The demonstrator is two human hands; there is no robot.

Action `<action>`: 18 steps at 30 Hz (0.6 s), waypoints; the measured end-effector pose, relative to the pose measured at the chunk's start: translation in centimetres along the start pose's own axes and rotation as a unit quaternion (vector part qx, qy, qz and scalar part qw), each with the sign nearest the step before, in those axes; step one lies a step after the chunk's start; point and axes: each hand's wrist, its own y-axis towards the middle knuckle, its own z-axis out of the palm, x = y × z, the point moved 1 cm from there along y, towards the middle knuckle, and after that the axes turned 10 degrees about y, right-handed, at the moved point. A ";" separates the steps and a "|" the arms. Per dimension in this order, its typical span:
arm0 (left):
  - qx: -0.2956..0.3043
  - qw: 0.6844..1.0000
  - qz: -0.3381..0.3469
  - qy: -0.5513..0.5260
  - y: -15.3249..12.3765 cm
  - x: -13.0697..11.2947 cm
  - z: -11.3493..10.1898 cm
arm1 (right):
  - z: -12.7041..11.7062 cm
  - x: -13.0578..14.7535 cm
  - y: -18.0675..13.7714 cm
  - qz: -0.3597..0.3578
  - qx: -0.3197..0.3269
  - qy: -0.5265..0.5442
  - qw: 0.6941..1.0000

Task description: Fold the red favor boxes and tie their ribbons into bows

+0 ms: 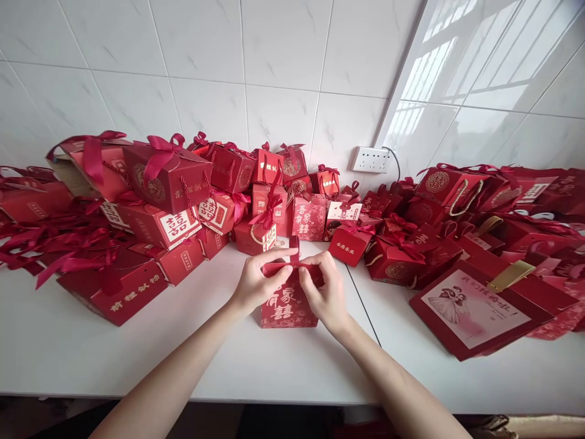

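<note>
One white desk (205, 347) is carrying many red boxes. A left pile (167, 183) and a right pile (448, 195) are filling the far part on both sides, and a large picture box (479, 305) is leaning at the near side of the right pile. In the near middle, between the piles, a patterned red box (289, 308) is standing on the desk, seemingly upright. The left grip (256, 280) is pinching the left part of its top edge, and the right grip (328, 292) is pinching the right part, thumbs on the near face. Between them, a dark red ribbon loop (295, 250) is rising from the top. I judge that the person is working on the closing of the top. The next move is probably calling for even pressing of both sides, with the loop staying free and not crushed.
</note>
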 end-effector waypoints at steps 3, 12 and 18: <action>0.006 1.000 -0.008 0.004 0.0 0.0 0.0 | -0.1 0.2 0.1 0.024 0.001 0.005 1.000; -0.001 1.000 0.017 0.016 0.0 0.1 -0.1 | -0.9 -0.3 0.7 0.019 0.028 0.040 0.999; -0.006 0.997 0.005 -0.073 0.3 0.3 0.1 | -0.8 0.0 0.7 0.056 0.041 0.084 0.994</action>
